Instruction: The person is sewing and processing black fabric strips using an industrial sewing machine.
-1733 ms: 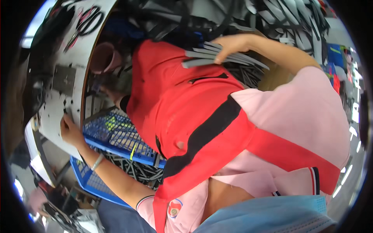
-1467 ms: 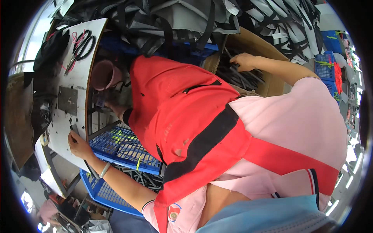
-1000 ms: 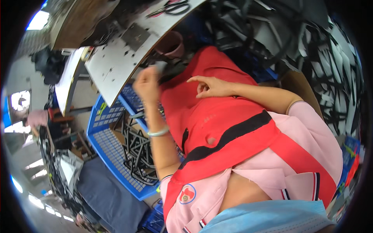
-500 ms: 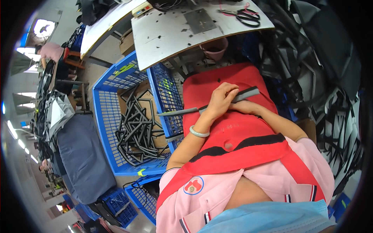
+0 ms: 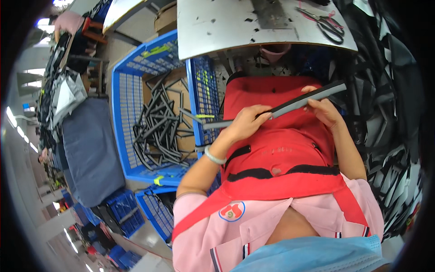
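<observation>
A long, narrow grey-and-black strip (image 5: 292,106) stretches across above my lap, its right end tilted up. My left hand (image 5: 247,123) is closed round it near the middle, and its left part pokes out past that hand toward the blue crate. Farther right, my right hand (image 5: 325,113) pinches the same strip close to its right end, thumb below and fingers partly hidden behind it. Under both hands lies the red apron (image 5: 290,136) with black trim.
To my left stands a blue plastic crate (image 5: 121,122) with a heap of grey-black strips (image 5: 158,124) inside. The white table (image 5: 213,31) ahead holds scissors (image 5: 330,28) and dark scraps. A pink bucket (image 5: 275,52) sits below it. Black and grey material (image 5: 389,127) piles up at right.
My hands were together over the strip; now they are apart, the right one having moved right and up along it. More of the strip shows. The view has shifted a little.
</observation>
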`<state>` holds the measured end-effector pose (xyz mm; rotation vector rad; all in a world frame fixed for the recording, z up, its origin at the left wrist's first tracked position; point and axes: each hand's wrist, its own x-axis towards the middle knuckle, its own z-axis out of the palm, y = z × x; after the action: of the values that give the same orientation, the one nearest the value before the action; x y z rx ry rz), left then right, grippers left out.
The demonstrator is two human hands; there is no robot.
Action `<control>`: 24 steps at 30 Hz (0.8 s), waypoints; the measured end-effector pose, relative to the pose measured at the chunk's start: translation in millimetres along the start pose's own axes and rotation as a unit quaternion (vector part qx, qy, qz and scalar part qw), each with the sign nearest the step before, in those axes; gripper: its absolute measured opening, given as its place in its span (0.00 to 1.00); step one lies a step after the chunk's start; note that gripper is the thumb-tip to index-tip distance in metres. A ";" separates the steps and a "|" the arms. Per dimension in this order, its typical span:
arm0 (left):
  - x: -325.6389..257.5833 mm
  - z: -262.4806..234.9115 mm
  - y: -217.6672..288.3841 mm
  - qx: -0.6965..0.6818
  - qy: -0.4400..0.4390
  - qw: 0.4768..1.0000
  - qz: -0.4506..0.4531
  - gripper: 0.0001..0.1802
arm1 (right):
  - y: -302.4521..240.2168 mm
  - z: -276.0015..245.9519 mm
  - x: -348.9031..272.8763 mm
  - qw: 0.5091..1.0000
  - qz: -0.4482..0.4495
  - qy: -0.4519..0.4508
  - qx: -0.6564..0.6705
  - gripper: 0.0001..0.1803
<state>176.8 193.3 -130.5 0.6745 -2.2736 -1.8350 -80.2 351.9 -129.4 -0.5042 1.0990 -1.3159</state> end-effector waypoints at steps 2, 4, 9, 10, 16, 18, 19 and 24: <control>16.5 0.1 9.8 -0.066 -0.091 0.993 -0.038 0.13 | 1.9 -2.3 -0.6 0.999 0.030 0.037 0.010 0.19; 36.8 -0.2 19.5 -0.086 -0.161 0.981 -0.067 0.12 | 16.5 -24.7 -2.0 0.993 0.115 0.016 -0.035 0.18; 53.8 1.6 31.8 0.044 -0.122 0.991 0.031 0.12 | -5.8 17.8 -28.2 0.888 0.035 -0.014 -0.459 0.16; 55.2 1.7 33.6 0.006 -0.132 0.991 0.016 0.12 | -23.3 27.2 -27.3 0.886 -0.031 0.005 -0.463 0.21; 71.1 -14.7 74.2 -0.183 -0.117 0.976 -0.031 0.13 | -74.6 60.9 7.3 0.822 -0.119 -0.027 -0.556 0.36; 73.6 -33.3 96.0 -0.211 -0.154 0.962 -0.073 0.14 | -68.7 48.9 18.9 0.777 -0.168 -0.036 -0.605 0.27; 71.0 -42.3 103.6 -0.214 -0.182 0.955 -0.097 0.14 | -72.7 46.8 23.7 0.760 -0.216 -0.054 -0.610 0.22; 68.9 -64.7 101.8 -0.108 -0.128 0.980 -0.108 0.14 | -111.3 57.9 32.3 0.686 -0.220 -0.046 -0.691 0.15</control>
<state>114.6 122.0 -28.8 0.7086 -2.1700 -2.3524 -91.2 278.8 -23.1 -2.0312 1.8383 -0.5401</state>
